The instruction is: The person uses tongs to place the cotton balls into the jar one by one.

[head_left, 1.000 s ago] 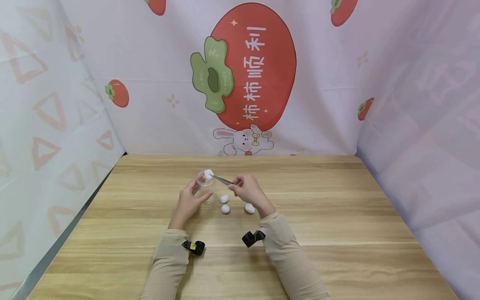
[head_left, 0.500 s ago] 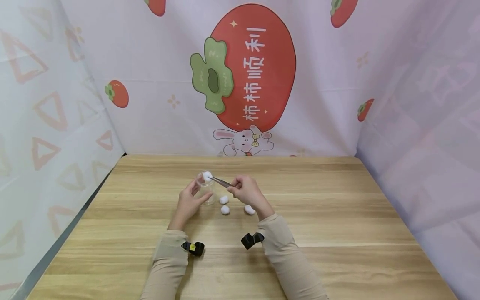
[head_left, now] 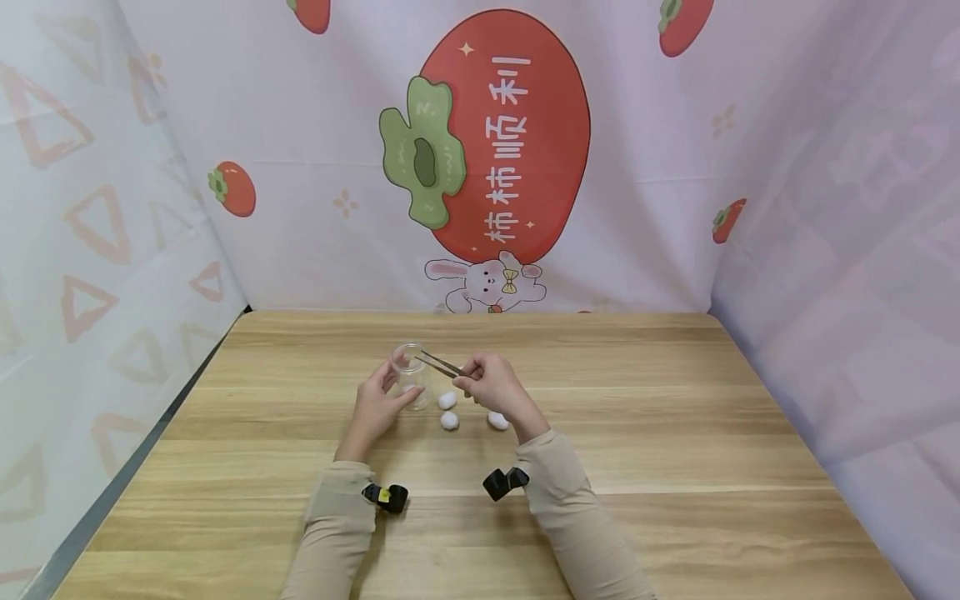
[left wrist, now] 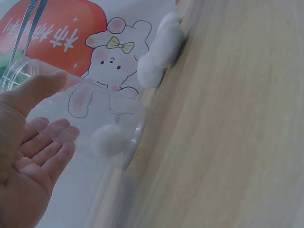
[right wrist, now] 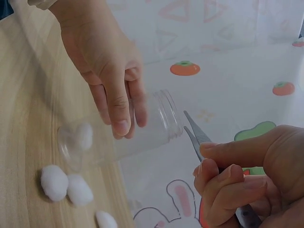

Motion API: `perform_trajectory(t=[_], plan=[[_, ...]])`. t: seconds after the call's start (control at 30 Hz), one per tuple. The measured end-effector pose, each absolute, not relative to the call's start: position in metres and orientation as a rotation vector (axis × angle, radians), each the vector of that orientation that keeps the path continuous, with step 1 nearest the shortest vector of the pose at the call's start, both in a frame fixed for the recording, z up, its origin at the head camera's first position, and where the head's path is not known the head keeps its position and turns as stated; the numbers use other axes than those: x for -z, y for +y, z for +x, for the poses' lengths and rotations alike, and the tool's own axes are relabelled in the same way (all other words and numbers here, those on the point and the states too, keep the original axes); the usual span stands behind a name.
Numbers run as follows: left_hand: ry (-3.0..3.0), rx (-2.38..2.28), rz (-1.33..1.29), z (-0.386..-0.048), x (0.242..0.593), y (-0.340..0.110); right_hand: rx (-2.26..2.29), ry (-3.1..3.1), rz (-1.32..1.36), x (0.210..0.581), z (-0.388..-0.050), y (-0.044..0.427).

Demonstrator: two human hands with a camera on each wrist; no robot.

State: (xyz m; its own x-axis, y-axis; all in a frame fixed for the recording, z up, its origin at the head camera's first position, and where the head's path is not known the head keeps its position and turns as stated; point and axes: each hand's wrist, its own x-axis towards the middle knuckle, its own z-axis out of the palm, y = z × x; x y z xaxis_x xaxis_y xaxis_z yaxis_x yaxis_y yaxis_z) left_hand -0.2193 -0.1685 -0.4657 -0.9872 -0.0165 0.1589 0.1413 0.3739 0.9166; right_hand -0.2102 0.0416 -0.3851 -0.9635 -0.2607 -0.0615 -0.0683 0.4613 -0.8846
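Clasping the jar (head_left: pixel 412 379), a ball (right wrist: pixel 85 136) inside, your left grip (head_left: pixel 377 407) faces your right grip (head_left: pixel 493 385), which pinches tweezers (right wrist: pixel 200 135) near the jar's mouth, three balls (head_left: pixel 449 421) below it on the worktop (head_left: pixel 637 400).

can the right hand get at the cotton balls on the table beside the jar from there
Probably yes: the right hand holds parted tweezers with nothing between the tips, and those balls lie uncovered nearby, outside the jar.
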Motion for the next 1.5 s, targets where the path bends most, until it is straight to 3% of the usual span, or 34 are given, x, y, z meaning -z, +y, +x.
perform_trajectory(t=[1.5], plan=[[-2.512,1.662,-0.150,-0.220,0.467,-0.170,1.585,2.430,-0.099,0.401,-0.201,0.101]])
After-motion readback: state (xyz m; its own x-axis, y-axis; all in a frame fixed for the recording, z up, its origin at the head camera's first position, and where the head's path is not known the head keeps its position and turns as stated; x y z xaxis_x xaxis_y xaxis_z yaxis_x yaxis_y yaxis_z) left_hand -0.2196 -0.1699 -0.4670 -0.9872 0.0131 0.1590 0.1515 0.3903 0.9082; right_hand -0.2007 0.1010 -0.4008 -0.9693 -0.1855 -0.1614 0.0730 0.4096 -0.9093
